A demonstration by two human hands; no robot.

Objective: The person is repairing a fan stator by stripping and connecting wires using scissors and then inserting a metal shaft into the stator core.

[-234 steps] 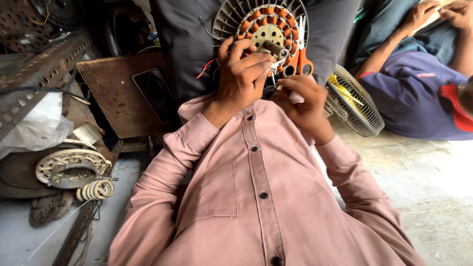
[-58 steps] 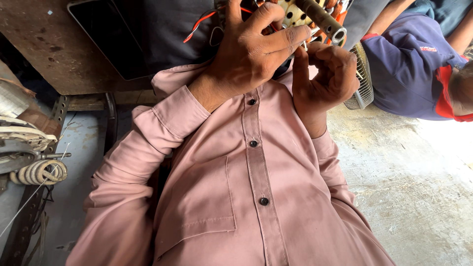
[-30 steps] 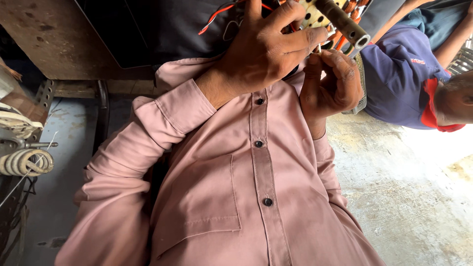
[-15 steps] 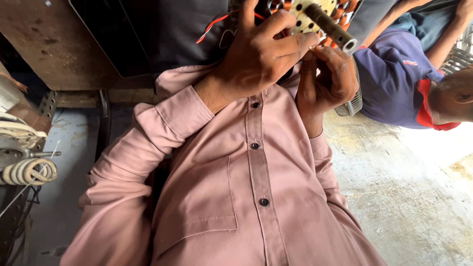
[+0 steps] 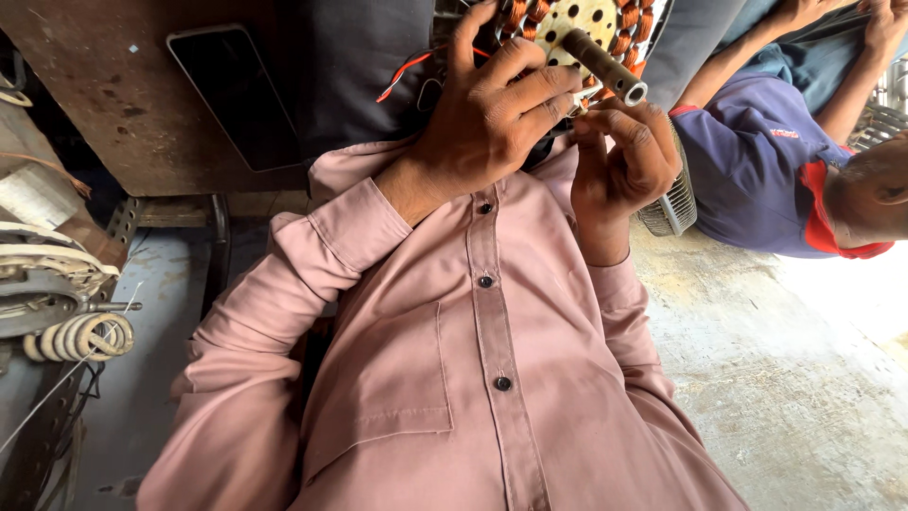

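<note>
A dark flat phone (image 5: 230, 95) lies at ten o'clock; a coiled pale wire bundle (image 5: 80, 336) at nine; a white fan grille (image 5: 670, 203) at two.

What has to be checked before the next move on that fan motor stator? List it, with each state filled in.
1. Left hand has a grip on the stator: ok, its fingers are wrapped over the rim.
2. Right hand has a hold on the shaft: cannot tell, its fingers curl just under the shaft's end.
3. Shaft end in view: ok, it juts out uncovered.
4. Copper windings fully in view: not ok, they are cut off by the top edge and partly covered by the left hand.
5. Red wire free: cannot tell, it runs behind the left hand.
6. Person in blue shirt apart from both hands: ok.
</note>
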